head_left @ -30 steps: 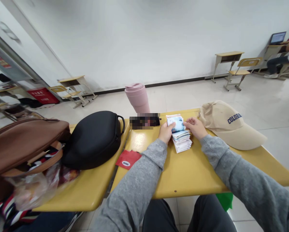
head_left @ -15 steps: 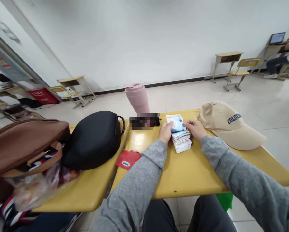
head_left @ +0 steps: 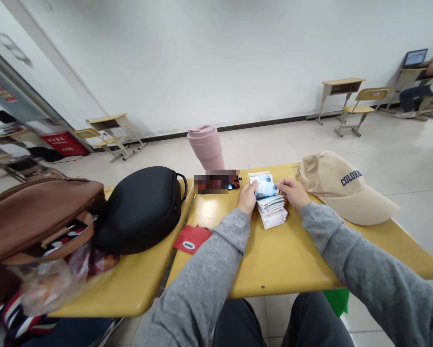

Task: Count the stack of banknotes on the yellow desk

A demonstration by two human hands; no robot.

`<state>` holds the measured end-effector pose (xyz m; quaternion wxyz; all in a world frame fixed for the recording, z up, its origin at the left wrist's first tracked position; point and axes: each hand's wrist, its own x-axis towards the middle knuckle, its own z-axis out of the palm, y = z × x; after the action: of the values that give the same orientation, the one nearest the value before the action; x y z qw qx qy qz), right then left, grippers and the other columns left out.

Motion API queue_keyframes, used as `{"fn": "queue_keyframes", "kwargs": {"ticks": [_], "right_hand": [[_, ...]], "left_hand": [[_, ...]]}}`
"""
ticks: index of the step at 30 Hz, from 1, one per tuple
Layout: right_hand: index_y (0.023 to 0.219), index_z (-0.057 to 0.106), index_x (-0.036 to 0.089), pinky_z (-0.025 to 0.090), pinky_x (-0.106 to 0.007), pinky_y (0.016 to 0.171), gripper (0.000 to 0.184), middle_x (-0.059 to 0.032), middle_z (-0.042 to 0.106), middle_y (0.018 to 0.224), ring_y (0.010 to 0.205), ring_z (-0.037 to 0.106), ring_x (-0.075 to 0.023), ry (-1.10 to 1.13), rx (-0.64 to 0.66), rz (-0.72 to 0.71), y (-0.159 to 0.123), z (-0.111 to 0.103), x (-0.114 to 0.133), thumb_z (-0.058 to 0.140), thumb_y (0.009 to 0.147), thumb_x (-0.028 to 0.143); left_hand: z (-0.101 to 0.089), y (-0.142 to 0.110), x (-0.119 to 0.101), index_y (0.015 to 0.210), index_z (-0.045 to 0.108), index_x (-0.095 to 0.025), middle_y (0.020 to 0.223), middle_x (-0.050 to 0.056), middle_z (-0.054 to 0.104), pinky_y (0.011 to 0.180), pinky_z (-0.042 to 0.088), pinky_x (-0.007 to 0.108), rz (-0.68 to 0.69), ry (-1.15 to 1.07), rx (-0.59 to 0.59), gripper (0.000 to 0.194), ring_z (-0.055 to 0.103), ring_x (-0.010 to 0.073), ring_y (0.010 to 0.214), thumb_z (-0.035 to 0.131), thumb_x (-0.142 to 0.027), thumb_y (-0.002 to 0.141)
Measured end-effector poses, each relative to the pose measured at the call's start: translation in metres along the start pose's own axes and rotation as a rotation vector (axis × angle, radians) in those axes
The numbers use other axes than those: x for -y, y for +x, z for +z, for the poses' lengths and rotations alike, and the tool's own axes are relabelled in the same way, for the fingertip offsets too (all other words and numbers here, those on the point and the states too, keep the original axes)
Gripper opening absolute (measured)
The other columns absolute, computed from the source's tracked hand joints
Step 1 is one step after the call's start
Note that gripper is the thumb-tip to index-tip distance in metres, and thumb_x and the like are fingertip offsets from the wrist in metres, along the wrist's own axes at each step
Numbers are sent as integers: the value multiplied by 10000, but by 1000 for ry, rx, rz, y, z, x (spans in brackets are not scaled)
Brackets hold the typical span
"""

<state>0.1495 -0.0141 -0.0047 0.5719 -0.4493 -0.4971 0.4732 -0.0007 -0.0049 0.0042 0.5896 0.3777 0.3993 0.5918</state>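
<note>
My left hand [head_left: 247, 196] is closed, thumb and fingers pinching the left side of a small blue-and-white printed paper piece [head_left: 265, 189]. The fingertips of my right hand [head_left: 292, 191] pinch its right edge. Just below, towards me, lies a fanned stack of similar flat paper pieces [head_left: 272, 212] on the yellow desk [head_left: 289, 260]. Pale paper [head_left: 259, 175] shows behind the held piece. I cannot tell whether these are sachets or folded leaflets.
A pink tumbler [head_left: 206, 144] stands behind a partly blurred phone [head_left: 233, 181]. A red pouch [head_left: 191, 239] lies near my left forearm. The beige cap [head_left: 341, 188] sits at right. At left are a black case [head_left: 144, 209], a brown bag [head_left: 39, 212] and a plastic bag [head_left: 45, 284].
The blue-and-white paper piece has tilted a little, its right end slightly lower. Both hands stay nearly in place. The picture on the phone screen has changed.
</note>
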Motion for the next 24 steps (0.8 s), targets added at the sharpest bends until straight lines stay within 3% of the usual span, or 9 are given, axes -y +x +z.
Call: {"fn": "queue_keyframes", "kwargs": {"ticks": [7, 24], "right_hand": [[589, 539, 175, 276, -234, 418, 308, 47, 490, 490, 388, 365, -60, 50, 10, 17, -2, 1, 6, 706, 574, 433], [595, 536, 176, 249, -226, 404, 279, 49, 496, 470, 377, 359, -57, 42, 9, 23, -2, 1, 6, 701, 595, 401]], "left_hand": [[0, 0, 0, 748, 641, -114, 688, 50, 669, 660, 485, 277, -18, -8, -3, 237, 618, 150, 648, 686, -340, 688], [0, -1, -1, 714, 643, -117, 678, 48, 672, 704, 478, 286, 9, -13, -3, 262, 621, 160, 670, 712, -363, 653]]}}
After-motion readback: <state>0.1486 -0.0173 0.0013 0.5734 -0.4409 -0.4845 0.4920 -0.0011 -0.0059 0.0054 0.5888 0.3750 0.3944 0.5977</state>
